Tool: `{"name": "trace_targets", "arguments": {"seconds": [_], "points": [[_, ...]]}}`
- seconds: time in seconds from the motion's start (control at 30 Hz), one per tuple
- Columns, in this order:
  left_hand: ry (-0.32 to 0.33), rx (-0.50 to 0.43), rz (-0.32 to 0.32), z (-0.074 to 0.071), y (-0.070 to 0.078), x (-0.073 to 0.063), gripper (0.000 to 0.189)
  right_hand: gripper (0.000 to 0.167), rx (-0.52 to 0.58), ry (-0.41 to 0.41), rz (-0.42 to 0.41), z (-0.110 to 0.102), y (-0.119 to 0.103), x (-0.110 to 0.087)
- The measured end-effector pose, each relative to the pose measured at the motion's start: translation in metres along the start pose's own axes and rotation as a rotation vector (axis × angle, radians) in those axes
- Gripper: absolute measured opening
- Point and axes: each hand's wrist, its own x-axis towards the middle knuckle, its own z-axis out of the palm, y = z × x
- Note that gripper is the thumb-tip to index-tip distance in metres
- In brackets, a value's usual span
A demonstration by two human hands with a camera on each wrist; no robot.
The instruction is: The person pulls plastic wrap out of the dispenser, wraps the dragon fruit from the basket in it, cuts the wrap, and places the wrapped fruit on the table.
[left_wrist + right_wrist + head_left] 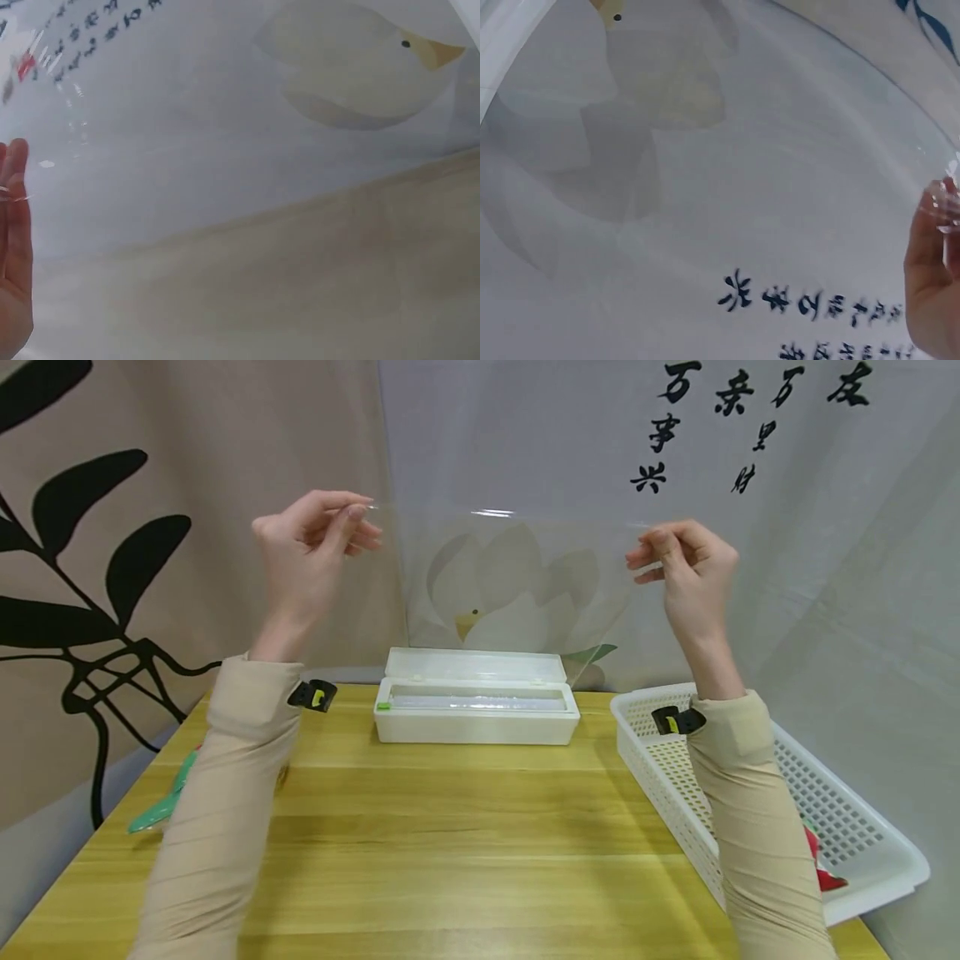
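Observation:
A clear sheet of cling film point(493, 513) spans the gap between my raised hands, its top edge catching a bright glint. My left hand point(311, 543) pinches one upper corner between thumb and forefinger. At the other corner, my right hand point(690, 560) pinches the film likewise; crinkled film point(946, 204) shows at those fingers in the right wrist view. Below and between the hands, a white cling film dispenser point(476, 727) sits at the back of the table with its lid point(476, 666) raised. Inside lies a film roll point(480, 702), and a small green piece point(384, 706) marks the left front edge.
On the right stands a white perforated basket point(660, 802), partly behind my right forearm, with a red item point(831, 880) inside. A green object point(156, 812) lies by my left forearm on the wooden table point(480, 827). A printed cloth point(525, 435) hangs behind.

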Motion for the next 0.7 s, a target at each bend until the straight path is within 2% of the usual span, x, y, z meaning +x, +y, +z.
{"name": "trace_targets", "arguments": {"seconds": [0.13, 0.27, 0.4, 0.5, 0.63, 0.7], "points": [[-0.058, 0.059, -0.005, -0.012, 0.017, -0.012, 0.014, 0.014, 0.016, -0.077, -0.007, -0.013, -0.012, -0.018], [-0.084, 0.117, 0.053, -0.022, 0.032, -0.024, 0.009, 0.015, 0.006, -0.166, -0.064, -0.026, -0.022, -0.039], [-0.129, 0.097, 0.113, -0.032, 0.042, -0.037, 0.008, 0.014, 0.032, -0.263, -0.138, -0.039, -0.029, -0.060], [-0.202, 0.044, 0.098, -0.041, 0.049, -0.047, 0.009, 0.015, 0.103, -0.335, -0.196, -0.047, -0.032, -0.075], [-0.299, -0.019, 0.047, -0.053, 0.056, -0.062, 0.012, 0.016, 0.225, -0.424, -0.253, -0.053, -0.035, -0.090], [-0.332, -0.036, 0.035, -0.058, 0.058, -0.069, 0.020, 0.015, 0.234, -0.465, -0.279, -0.055, -0.037, -0.096]]}}
